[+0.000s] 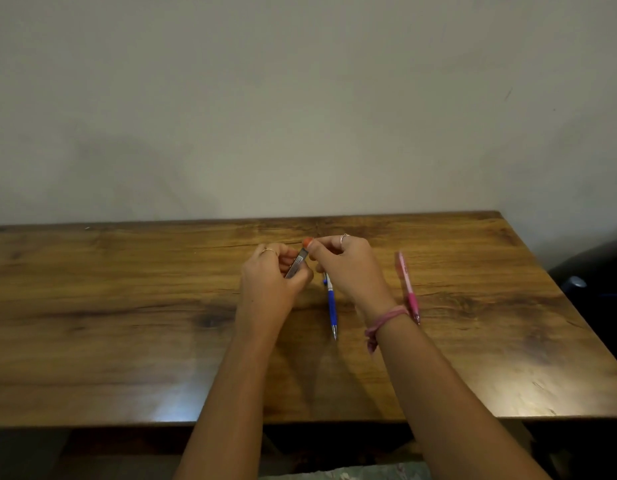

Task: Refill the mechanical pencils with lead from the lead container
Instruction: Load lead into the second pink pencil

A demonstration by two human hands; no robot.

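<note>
A slim grey lead container [296,266] is held tilted above the wooden table [127,306] by my left hand [270,284]. Its orange cap [307,241] is pinched by the fingertips of my right hand [348,268]; whether the cap is on or off the container I cannot tell. A blue mechanical pencil [331,306] lies on the table just below my right hand, tip toward me, its far end hidden by the hand. To the right of my right wrist, a pink mechanical pencil [408,287] lies on the table, tip also toward me.
The table stands against a plain wall [300,116], with its right edge near a dark object [591,271] on the far right. A pink band [386,318] is tied around my right wrist.
</note>
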